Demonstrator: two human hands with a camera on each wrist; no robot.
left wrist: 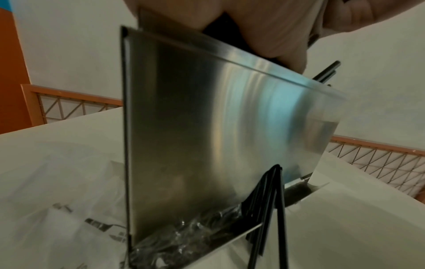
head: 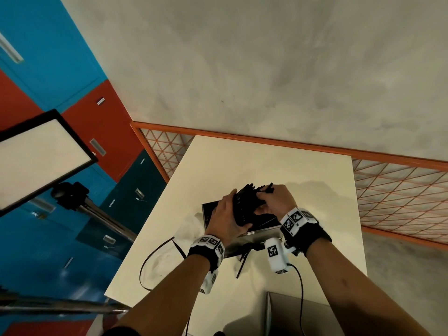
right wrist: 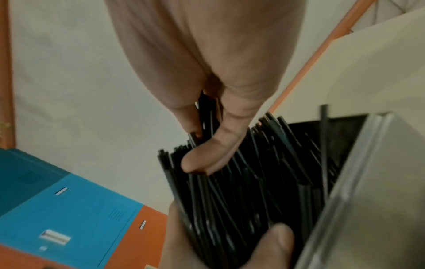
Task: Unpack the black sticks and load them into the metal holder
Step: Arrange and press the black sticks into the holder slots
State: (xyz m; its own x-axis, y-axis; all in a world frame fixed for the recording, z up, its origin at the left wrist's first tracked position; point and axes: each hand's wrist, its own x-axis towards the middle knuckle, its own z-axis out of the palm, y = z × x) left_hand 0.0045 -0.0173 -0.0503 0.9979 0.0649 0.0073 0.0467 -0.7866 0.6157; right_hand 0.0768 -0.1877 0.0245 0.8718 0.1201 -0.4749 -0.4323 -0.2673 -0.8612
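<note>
Left hand (head: 224, 218): fingers wrapped round the bundle of black sticks (head: 247, 204), palm inward, held over the metal holder's (head: 211, 212) open top. Right hand (head: 276, 202): thumb and fingers pinching the stick tops. Holder: upright on white table (head: 303, 170). Loose sticks (head: 242, 263) and clear wrapping (left wrist: 184, 238) lie against its near side.

both hands (head: 226, 214) (head: 275, 201) raised close together, fingers apparently curled in a grip.
</note>
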